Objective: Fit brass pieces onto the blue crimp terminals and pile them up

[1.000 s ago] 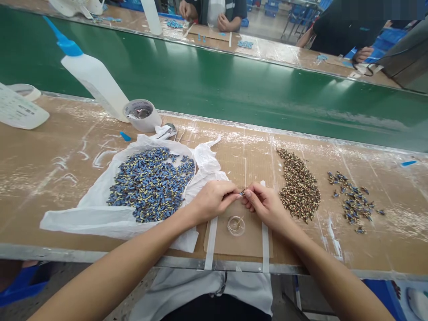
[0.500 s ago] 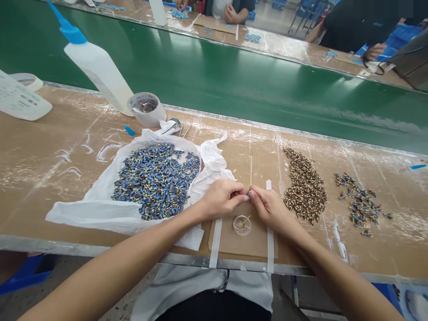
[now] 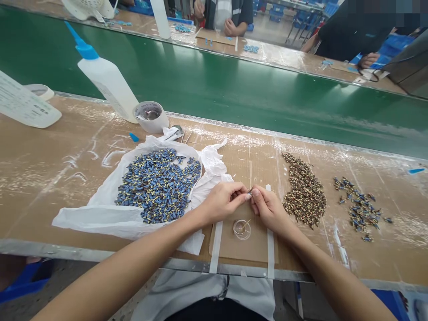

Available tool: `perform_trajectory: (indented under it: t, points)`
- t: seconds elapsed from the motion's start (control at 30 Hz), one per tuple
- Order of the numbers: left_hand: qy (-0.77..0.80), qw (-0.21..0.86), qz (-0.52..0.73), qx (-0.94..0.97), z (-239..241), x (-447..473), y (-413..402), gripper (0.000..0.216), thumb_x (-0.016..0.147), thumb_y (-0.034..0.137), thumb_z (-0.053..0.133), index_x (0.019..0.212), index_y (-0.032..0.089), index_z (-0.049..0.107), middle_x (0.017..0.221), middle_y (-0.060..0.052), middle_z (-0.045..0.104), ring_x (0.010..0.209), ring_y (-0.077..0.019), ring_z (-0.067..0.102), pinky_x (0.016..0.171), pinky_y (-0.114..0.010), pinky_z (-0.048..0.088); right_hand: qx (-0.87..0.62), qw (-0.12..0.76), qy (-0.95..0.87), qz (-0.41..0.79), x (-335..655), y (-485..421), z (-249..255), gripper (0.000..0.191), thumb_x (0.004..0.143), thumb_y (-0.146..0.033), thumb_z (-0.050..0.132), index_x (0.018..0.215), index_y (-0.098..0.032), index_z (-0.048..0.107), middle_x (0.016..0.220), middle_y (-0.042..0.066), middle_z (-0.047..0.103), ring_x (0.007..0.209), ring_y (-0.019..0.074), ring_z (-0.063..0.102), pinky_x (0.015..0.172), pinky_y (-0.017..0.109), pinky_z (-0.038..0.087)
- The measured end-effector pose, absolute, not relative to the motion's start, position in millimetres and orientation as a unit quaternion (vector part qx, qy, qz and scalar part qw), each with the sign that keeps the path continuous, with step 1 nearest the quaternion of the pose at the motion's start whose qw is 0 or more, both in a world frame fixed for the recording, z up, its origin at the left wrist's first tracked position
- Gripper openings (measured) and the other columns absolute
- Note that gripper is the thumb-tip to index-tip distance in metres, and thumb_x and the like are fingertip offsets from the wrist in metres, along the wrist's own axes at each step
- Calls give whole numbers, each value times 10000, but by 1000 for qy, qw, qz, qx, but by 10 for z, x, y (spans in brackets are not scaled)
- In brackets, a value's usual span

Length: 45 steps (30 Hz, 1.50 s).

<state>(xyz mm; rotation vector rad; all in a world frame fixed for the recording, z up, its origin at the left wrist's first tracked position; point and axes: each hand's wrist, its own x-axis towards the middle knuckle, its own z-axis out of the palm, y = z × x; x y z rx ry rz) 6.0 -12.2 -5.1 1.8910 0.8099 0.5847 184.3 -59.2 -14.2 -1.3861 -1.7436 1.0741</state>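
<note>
My left hand (image 3: 223,201) and my right hand (image 3: 268,208) meet above the cardboard mat, thumbs and forefingers pinched together. Between the fingertips is a small blue piece (image 3: 249,193), mostly covered by them. Just below stands a small clear cup (image 3: 241,229) with a thin stick in it. To the left, a heap of small blue and yellow pieces (image 3: 152,187) lies on white wrapping (image 3: 100,218). Right of my right hand is a pile of small brown and tan pieces (image 3: 305,191). Farther right lies a looser group of blue and brown pieces (image 3: 363,207).
A white bottle with a blue nozzle (image 3: 109,82) leans beside a tape roll (image 3: 152,117) holding small items. Another bottle (image 3: 25,104) is at far left. Beyond the table edge runs a green belt (image 3: 234,80). Across it, other people's hands (image 3: 230,27) are at another bench.
The view has tilted slightly, so the table things sit a little lower in the picture. My hands stay together at the small blue piece, with the right fingers slightly shifted.
</note>
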Motion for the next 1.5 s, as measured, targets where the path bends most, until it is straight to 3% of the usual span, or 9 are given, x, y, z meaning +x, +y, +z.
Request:
perform_trajectory:
  t: [0.23,0.53,0.8,1.17,1.5]
  points:
    - [309,404,198,838,-46,50,-109,288,949,257,449,707,142,556,655,10,532,625,-110,459,607,-233,327,-526,346,-656,416,1871,-620,-151,439,1024,-404,307,664,-195,447,559,-21,475,522,114,443,550,247,344]
    - [290,423,209,833,-31,43,-118,289,953,240,430,708,152,557,646,19,513,616,-107,440,600,-229,310,-518,340,-672,405,1938,-634,-190,420,1022,-400,309,691,-193,466,593,-13,492,551,121,472,564,251,356]
    - [299,378,209,851,-112,47,-161,296,928,240,441,651,159,503,611,12,509,569,-115,406,578,-250,287,-520,287,-724,349,1906,-628,-177,351,1017,-329,328,694,-207,390,588,-29,421,527,122,415,536,259,289]
    - [295,338,217,867,-158,28,-222,255,922,231,431,686,169,506,660,-17,577,613,-145,492,602,-268,321,-520,258,-745,329,1883,-673,-216,323,1018,-328,313,722,-215,371,593,-33,412,515,127,407,524,264,279]
    - [304,342,229,859,-146,62,-225,290,964,254,395,760,167,582,729,-20,625,654,-138,531,632,-251,357,-508,319,-670,438,1916,-638,-177,433,1025,-420,274,686,-203,435,601,-10,459,548,131,445,537,259,343]
